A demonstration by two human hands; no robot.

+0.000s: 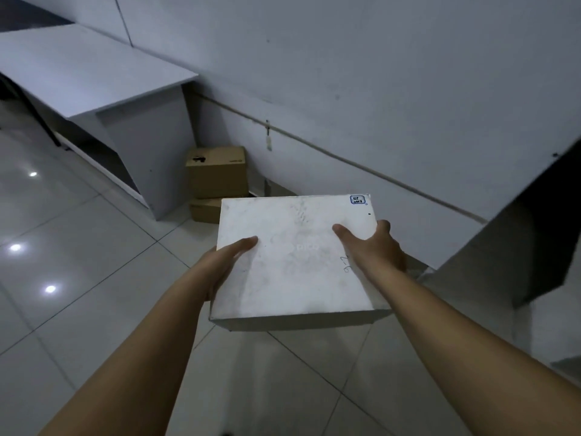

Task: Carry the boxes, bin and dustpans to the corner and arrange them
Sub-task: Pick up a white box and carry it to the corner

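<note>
A white flat box with a small blue label in its far right corner hangs above the tiled floor, held between both hands. My left hand grips its left edge, thumb on the lid. My right hand grips the right edge, thumb lying on top and fingers curled over the side. Beyond it, in the corner by the wall, a brown cardboard box stands on a flatter cardboard box.
A white desk with a side panel stands at the left, right beside the cardboard boxes. A white wall with a cable along it runs behind. Another white desk or panel juts in at the right. Glossy floor tiles lie below.
</note>
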